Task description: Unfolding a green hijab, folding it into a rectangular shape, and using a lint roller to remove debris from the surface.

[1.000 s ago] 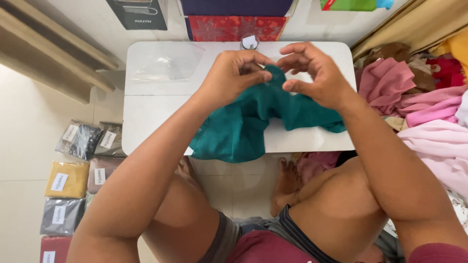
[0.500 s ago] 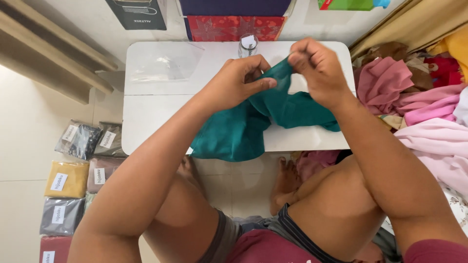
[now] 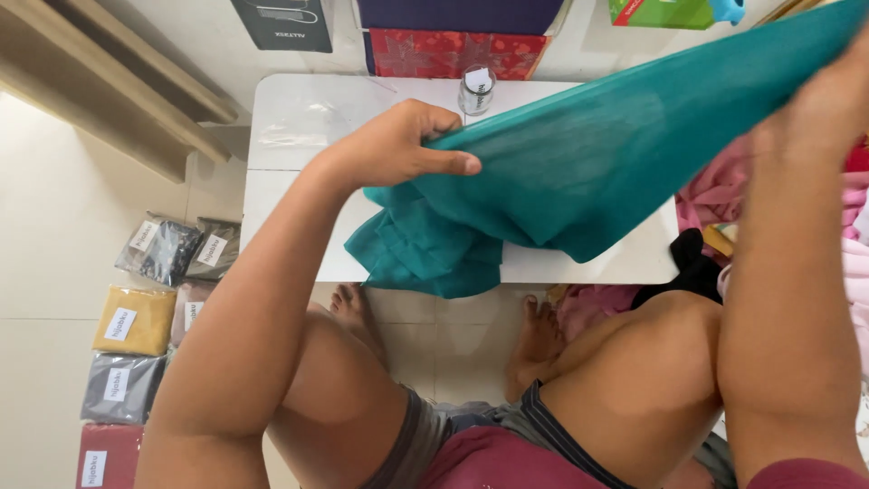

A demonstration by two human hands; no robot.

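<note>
Partly cropped right hand (image 3: 828, 100), teal cloth (image 3: 579, 172) stretched

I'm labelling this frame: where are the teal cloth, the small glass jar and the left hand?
Teal cloth (image 3: 597, 154), head view, middle of the stretched part.
Small glass jar (image 3: 476, 91), head view, its side.
Left hand (image 3: 398, 145), head view, back of the hand.

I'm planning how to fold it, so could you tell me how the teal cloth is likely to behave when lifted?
The teal cloth looks floppy: it sags between the left hand and right hand, and its lower end lies crumpled on the table. It seems light, since a pinch holds it up. Its thin weave would probably slide easily off the table edge.
</note>
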